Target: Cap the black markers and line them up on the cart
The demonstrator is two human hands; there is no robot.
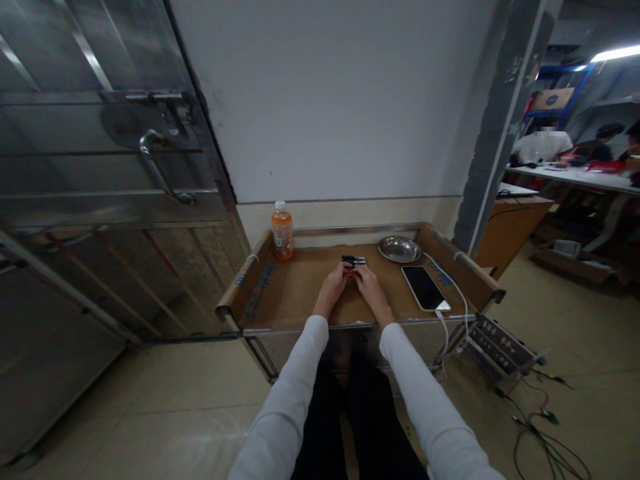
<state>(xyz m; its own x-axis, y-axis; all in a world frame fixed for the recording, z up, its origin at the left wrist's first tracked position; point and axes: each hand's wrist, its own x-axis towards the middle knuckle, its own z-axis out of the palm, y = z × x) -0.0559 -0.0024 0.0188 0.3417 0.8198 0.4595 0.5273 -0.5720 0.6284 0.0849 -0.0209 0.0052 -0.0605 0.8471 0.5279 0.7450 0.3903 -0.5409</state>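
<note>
My left hand (332,288) and my right hand (371,287) meet over the middle of a cardboard-lined cart top (295,287). Both have their fingers bent and drawn together, the fingertips nearly touching. Whatever is between them is too small and too covered to make out. Just beyond the fingertips lie several small black and silver pieces (354,259), whose kind is not clear at this size. I cannot tell whether the fingers touch them.
An orange drink bottle (283,233) stands at the back left. A shallow metal dish (399,249) and a phone (426,289) with a white cable (457,287) are on the right. Floor equipment (503,350) trails wires. People sit at a table (575,175) far right.
</note>
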